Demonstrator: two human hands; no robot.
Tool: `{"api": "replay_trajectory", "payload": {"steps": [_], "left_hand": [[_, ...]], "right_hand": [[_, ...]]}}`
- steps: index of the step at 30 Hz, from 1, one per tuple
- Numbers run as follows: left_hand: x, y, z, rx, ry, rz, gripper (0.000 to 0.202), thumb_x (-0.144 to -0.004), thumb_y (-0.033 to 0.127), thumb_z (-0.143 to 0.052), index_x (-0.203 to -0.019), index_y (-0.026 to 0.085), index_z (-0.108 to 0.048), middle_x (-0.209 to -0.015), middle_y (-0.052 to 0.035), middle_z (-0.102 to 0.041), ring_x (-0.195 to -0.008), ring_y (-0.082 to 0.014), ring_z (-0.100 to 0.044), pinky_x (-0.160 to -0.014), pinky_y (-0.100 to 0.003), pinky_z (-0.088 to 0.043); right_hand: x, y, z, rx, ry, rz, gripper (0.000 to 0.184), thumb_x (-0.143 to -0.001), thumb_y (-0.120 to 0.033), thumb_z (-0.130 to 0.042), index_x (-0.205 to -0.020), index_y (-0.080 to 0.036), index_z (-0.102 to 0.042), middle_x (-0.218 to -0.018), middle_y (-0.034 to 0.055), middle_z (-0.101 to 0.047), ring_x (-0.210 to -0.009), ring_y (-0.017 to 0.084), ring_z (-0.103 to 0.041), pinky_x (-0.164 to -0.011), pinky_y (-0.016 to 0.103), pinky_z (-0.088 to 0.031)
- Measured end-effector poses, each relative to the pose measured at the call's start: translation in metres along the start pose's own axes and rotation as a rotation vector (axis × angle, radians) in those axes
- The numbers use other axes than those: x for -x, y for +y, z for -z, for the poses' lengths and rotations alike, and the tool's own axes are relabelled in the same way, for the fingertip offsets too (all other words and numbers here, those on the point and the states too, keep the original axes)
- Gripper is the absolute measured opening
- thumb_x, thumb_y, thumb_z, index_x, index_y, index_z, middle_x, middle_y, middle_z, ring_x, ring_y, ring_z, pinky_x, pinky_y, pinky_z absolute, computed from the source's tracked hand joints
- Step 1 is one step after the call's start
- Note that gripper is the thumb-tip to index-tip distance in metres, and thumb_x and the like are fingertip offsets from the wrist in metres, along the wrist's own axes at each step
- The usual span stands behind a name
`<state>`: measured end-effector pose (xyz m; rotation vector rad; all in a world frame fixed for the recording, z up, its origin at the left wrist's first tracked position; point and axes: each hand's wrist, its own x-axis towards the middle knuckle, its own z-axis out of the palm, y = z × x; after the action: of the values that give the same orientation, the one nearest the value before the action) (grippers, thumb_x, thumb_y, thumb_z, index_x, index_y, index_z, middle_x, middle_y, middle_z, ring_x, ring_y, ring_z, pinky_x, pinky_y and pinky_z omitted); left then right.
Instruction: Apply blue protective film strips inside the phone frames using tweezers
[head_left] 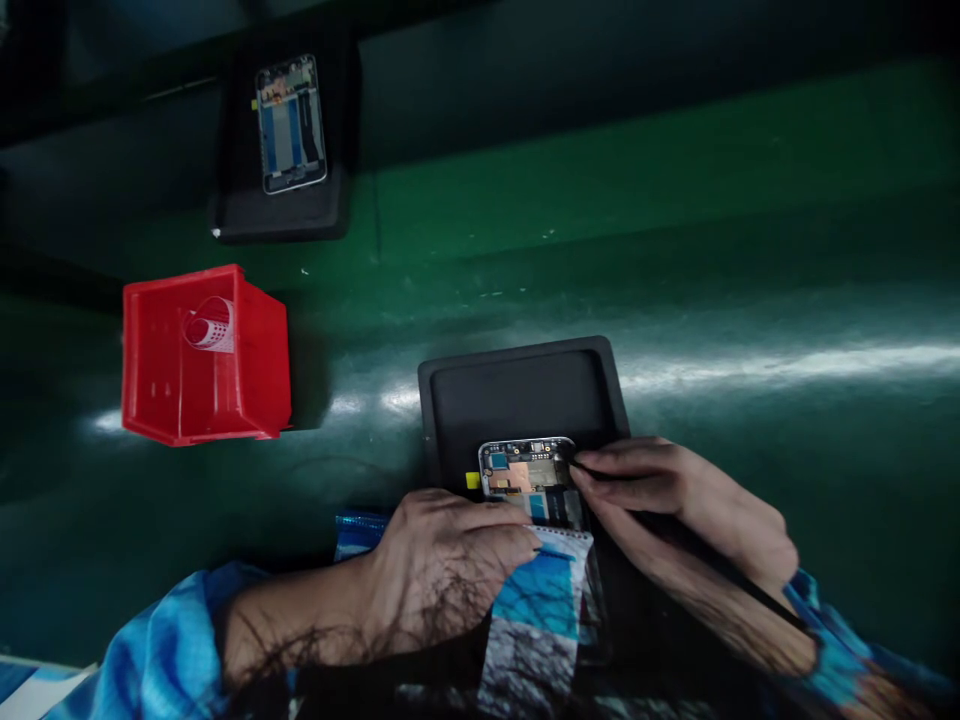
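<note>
Blue-sleeved left hand (457, 555) lies palm-down; right hand (675, 500) pinches a dark tool (776, 606).

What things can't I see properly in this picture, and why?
Lower part of the open phone: head view, behind the left hand and blue-and-white strip.
Lower end of that strip: head view, cut off by the bottom edge.
What the right hand may hold: head view, dark, hidden by its fingers.
Markings on the far phone: head view, too small and dim.

No readable text, no legible labels or numbers
</note>
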<state>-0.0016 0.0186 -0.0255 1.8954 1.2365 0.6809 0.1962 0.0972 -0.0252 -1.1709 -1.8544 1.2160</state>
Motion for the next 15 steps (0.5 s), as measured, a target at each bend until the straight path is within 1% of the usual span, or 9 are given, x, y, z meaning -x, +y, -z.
{"api": "replay_trajectory", "payload": {"steps": [1,3,5,6,10,15], "left_hand": [[-0.0002,0.0002,0.0002,-0.012,0.010,-0.003,0.009,-0.081,0.024,-0.050,-0.085,0.020,-0.057,-0.096,0.0021,-0.067,-0.068,-0.0086,-0.062,-0.058,-0.021,-0.047],[-0.0008,0.0007,0.0008,-0.037,0.023,-0.014,0.009,-0.081,0.023,-0.050,-0.085,0.020,-0.058,-0.095,0.0029,-0.067,-0.069,-0.0085,-0.063,-0.058,-0.020,-0.047],[-0.0015,0.0010,0.0013,-0.058,0.019,-0.022,0.009,-0.081,0.022,-0.050,-0.085,0.019,-0.058,-0.094,0.0035,-0.067,-0.069,-0.0084,-0.063,-0.058,-0.019,-0.047],[-0.0016,0.0010,0.0014,-0.061,0.015,-0.026,0.009,-0.081,0.022,-0.050,-0.085,0.019,-0.058,-0.095,0.0035,-0.067,-0.070,-0.0084,-0.064,-0.060,-0.019,-0.048],[-0.0012,0.0000,0.0009,-0.069,0.019,-0.027,0.009,-0.080,0.022,-0.051,-0.086,0.020,-0.058,-0.096,0.0038,-0.067,-0.072,-0.0079,-0.064,-0.062,-0.018,-0.049],[-0.0010,-0.0003,0.0017,-0.102,0.010,-0.054,0.011,-0.079,0.021,-0.051,-0.087,0.020,-0.057,-0.097,0.0027,-0.067,-0.073,-0.0081,-0.063,-0.066,-0.019,-0.051]], "right_hand": [[0.0003,0.0013,0.0000,0.022,0.001,0.012,0.015,-0.062,-0.011,-0.066,-0.066,-0.026,-0.065,-0.080,-0.0006,-0.068,-0.076,0.019,-0.064,-0.067,0.031,-0.054],[0.0014,0.0038,-0.0015,0.050,0.070,0.031,0.021,-0.060,-0.007,-0.068,-0.067,-0.025,-0.062,-0.083,-0.0018,-0.066,-0.074,0.017,-0.063,-0.065,0.030,-0.053],[0.0023,0.0053,-0.0040,0.053,0.133,0.043,0.022,-0.059,-0.006,-0.069,-0.066,-0.025,-0.059,-0.082,-0.0024,-0.064,-0.072,0.015,-0.062,-0.064,0.028,-0.052],[0.0024,0.0056,-0.0051,0.045,0.143,0.046,0.021,-0.060,-0.006,-0.069,-0.065,-0.024,-0.059,-0.080,-0.0025,-0.064,-0.071,0.014,-0.062,-0.064,0.027,-0.052],[0.0017,0.0046,-0.0068,0.038,0.134,0.044,0.019,-0.061,-0.008,-0.069,-0.064,-0.023,-0.059,-0.078,-0.0032,-0.064,-0.070,0.013,-0.062,-0.063,0.026,-0.051],[0.0013,0.0052,-0.0077,0.029,0.116,0.003,0.018,-0.061,-0.008,-0.069,-0.066,-0.023,-0.061,-0.079,-0.0025,-0.064,-0.073,0.015,-0.062,-0.065,0.028,-0.050]]}}
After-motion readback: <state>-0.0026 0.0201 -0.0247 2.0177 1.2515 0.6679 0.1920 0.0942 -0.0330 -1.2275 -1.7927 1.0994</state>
